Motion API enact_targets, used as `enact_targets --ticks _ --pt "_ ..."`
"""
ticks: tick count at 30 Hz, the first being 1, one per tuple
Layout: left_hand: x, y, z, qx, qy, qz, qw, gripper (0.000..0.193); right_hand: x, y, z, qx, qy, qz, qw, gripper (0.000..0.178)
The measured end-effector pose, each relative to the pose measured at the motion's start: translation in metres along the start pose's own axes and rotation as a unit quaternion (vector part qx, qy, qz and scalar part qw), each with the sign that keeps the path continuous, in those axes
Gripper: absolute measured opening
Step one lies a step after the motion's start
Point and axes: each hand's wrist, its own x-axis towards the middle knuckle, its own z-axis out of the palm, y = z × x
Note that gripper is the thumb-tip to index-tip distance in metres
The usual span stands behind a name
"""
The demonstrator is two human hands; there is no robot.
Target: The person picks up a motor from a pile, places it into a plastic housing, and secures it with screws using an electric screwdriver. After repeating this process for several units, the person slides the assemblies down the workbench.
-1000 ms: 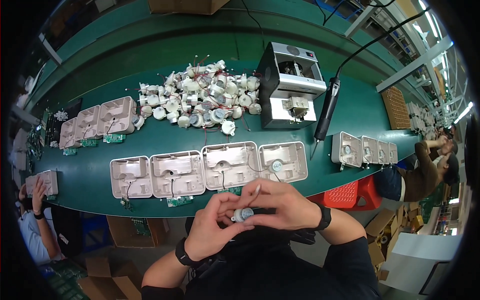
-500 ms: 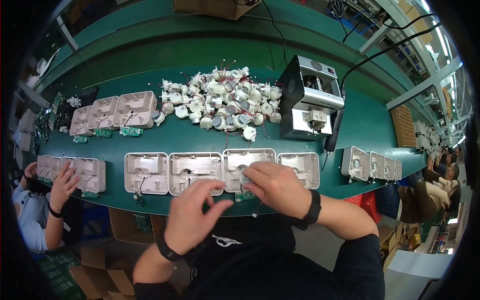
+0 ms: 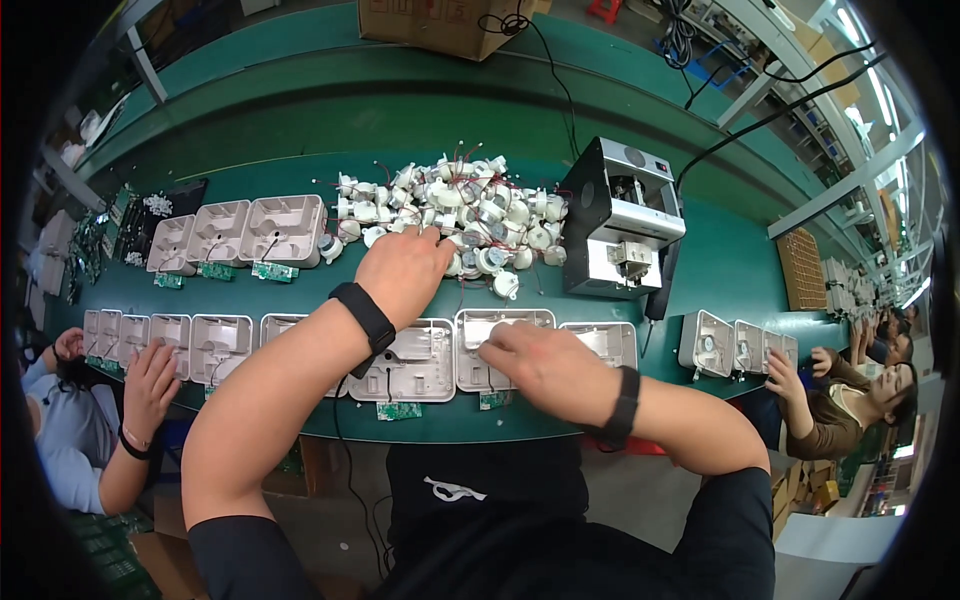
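Clearly, the left hand [image 3: 405, 275] is at the near side of the motor heap [image 3: 505, 215], fingers bent and tips hidden, so I can't tell whether they grip a motor. The right hand [image 3: 545, 370] arches down over a housing [image 3: 480, 325], fingers drawn together; anything held there is out of my sight too. Red wires [image 3: 462, 152] thread the heap, so tugging one motor could drag others along. A careless wrist could knock the board [image 3: 494, 400] before that housing toward the table [image 3: 450, 428] edge.
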Motion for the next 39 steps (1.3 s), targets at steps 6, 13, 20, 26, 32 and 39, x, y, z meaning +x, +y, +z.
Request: enact_targets --ticks 6,13,20,26,32,39 --pt "0.004 -0.007 0.013 0.006 0.013 0.017 1.000 0.014 0.019 0.038 -0.036 0.019 0.098 0.074 0.992 0.022" --pt "0.006 -0.005 0.007 -0.003 0.010 -0.008 1.000 0.023 0.059 0.055 -0.003 -0.084 0.013 0.196 0.977 0.032" --pt "-0.007 -0.043 -0.011 -0.333 -0.033 -0.138 0.932 0.042 0.055 0.067 -0.005 -0.051 0.000 0.215 0.975 0.030" --pt "-0.004 -0.070 -0.019 -0.639 -0.032 -0.274 0.718 0.037 0.052 0.096 -0.054 0.294 0.096 0.289 0.906 0.026" --pt "-0.001 -0.068 -0.037 -0.799 0.036 -0.266 0.539 0.037 0.043 0.100 -0.091 0.659 0.197 0.288 0.666 0.026" --pt "-0.005 -0.070 -0.094 -0.896 0.114 -0.219 0.368 0.028 0.027 0.081 -0.103 0.752 0.258 0.175 0.581 0.032"
